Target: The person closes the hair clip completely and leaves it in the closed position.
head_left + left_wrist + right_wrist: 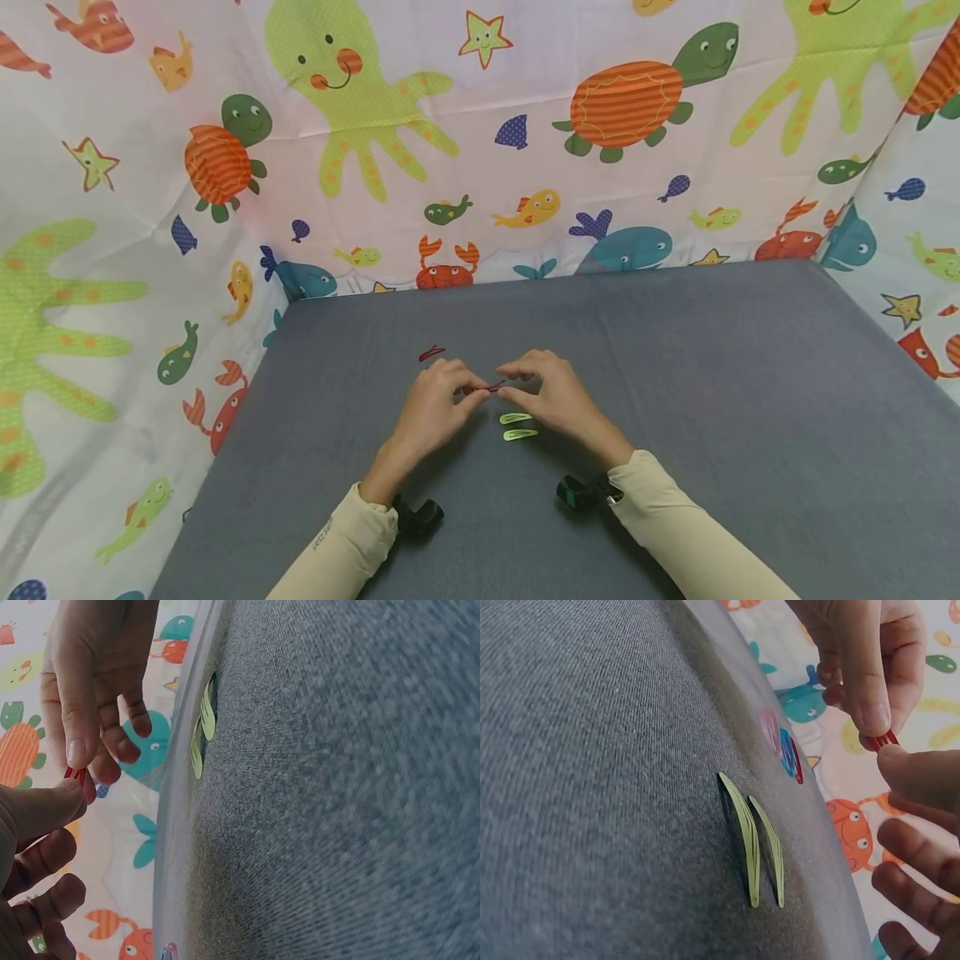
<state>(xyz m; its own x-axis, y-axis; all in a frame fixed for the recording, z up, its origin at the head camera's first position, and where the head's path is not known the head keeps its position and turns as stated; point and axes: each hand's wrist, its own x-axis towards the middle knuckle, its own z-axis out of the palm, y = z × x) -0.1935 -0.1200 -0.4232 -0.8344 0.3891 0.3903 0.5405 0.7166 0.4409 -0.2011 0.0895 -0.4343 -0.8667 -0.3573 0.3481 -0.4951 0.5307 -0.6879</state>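
Between the two hands is a small red snap hair clip (495, 387), raised above the grey table. My left hand (435, 412) pinches one end of it between thumb and forefinger. At the other end, the right hand (558, 398) has its thumb (915, 774) on the clip, with its forefinger close by and its other fingers loosely bent. Part of the clip (76, 775) is hidden by the fingertips. Two light green snap hair clips (744, 840) lie side by side on the table, just below the hands in the head view.
Beyond the left hand, a small group of hair clips (431, 353) lies on the grey table (712, 400); pink, blue and red ones (788, 752) show in the right wrist view. A sea-animal print curtain (480, 167) stands behind and at both sides.
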